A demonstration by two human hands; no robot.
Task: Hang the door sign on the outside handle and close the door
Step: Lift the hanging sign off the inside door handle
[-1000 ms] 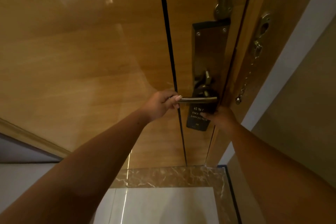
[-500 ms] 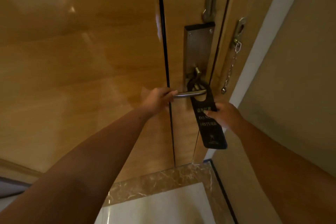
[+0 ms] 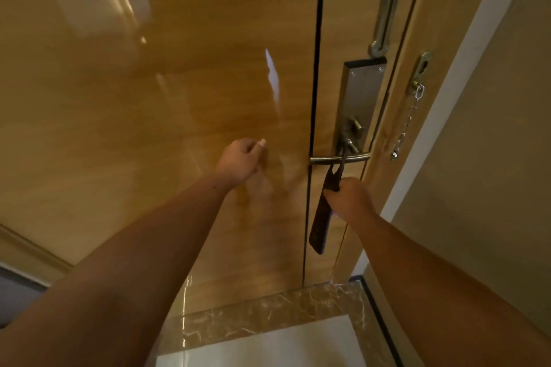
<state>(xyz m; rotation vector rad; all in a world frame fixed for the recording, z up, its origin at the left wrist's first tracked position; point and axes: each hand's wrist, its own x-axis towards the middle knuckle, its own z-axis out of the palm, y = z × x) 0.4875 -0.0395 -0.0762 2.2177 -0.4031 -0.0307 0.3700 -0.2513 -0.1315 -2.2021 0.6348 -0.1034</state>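
Note:
A glossy wooden door point(image 3: 155, 116) fills the view. Its metal lever handle point(image 3: 325, 160) sticks out leftward from a steel lock plate point(image 3: 362, 92). A long black door sign point(image 3: 320, 217) hangs from the handle by its hooked top, seen nearly edge-on. My right hand point(image 3: 347, 198) pinches the sign just below the handle. My left hand point(image 3: 240, 162) is loosely curled against the door panel, left of the handle and apart from it, holding nothing.
A security chain point(image 3: 407, 125) dangles from the door frame at the right, and a slotted metal latch guard point(image 3: 387, 12) sits above the lock plate. A beige wall point(image 3: 492, 140) runs along the right. A marble threshold point(image 3: 268, 316) and white floor tile lie below.
My left hand has let go of the handle and shifted left onto the door panel. The sign has turned from face-on to edge-on, still in my right hand.

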